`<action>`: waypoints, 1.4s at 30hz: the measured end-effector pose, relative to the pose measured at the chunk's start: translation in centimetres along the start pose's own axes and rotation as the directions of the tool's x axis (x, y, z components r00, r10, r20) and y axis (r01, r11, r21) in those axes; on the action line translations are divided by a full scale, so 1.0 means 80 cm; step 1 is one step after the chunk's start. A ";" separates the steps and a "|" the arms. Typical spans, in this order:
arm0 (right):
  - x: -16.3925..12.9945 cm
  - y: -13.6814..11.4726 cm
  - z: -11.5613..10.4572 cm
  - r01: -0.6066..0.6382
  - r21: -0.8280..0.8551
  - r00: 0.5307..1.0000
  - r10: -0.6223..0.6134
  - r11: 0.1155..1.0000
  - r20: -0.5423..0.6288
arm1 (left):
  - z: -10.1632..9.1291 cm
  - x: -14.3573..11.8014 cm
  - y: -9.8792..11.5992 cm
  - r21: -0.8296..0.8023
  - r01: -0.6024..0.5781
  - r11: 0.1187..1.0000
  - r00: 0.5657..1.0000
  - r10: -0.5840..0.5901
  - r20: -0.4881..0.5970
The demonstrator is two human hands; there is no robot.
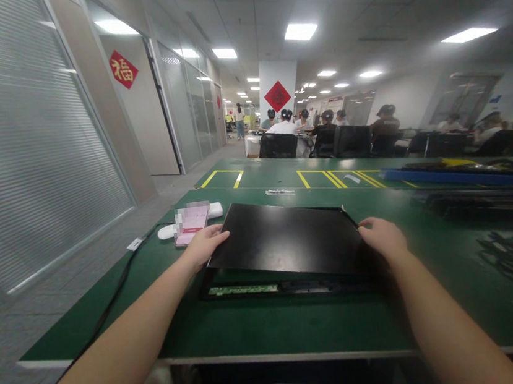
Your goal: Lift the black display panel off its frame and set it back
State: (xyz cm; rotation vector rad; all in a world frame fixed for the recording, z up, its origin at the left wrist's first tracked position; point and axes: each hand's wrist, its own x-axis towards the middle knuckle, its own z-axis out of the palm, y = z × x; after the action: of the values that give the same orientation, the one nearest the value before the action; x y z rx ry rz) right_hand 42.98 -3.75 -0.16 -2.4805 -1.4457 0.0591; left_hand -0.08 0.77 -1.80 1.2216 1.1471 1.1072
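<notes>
Gripping the flat black metal cover panel (285, 238) at its side edges with left hand (204, 245) and right hand (383, 235), tilted over the black chassis (287, 286) on the green table (255, 329); probably mid-lift or mid-seating, calling for level, even movement.

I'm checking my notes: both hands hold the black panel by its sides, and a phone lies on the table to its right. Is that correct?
Not quite. The head view shows the phone to the left of the black panel, beyond the left hand; the right hand holds the other side.
</notes>
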 end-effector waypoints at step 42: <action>0.009 0.010 0.008 0.039 0.040 0.999 -0.038 0.998 -0.014 | 0.005 -0.006 0.006 0.063 0.010 0.998 0.999 -0.008 -0.038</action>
State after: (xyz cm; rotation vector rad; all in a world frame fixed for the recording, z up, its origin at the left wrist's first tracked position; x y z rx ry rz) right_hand 43.91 -3.39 -0.88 -2.4160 -1.4716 0.0639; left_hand 0.25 0.28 -1.28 1.2474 1.2230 1.0990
